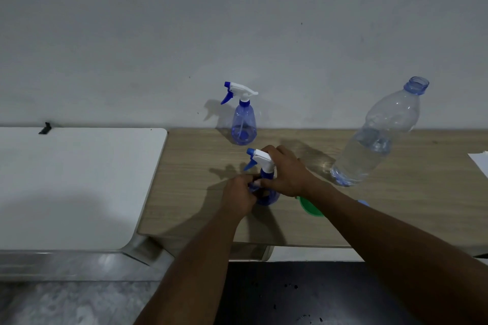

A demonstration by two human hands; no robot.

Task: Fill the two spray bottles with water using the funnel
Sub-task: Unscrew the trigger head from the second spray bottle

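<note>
Both grips are on the near spray bottle (pixel 266 175): my left grip (pixel 239 194) is curled round its blue body and my right grip (pixel 286 174) is wrapped over the white trigger head. It's standing on the wooden surface (pixel 184 179). The other spray bottle (pixel 243 120) sits back by the wall, head on. The green funnel (pixel 310 207) lies under my right wrist, and the uncapped water bottle (pixel 380 134), partly full, is off to the right.
</note>
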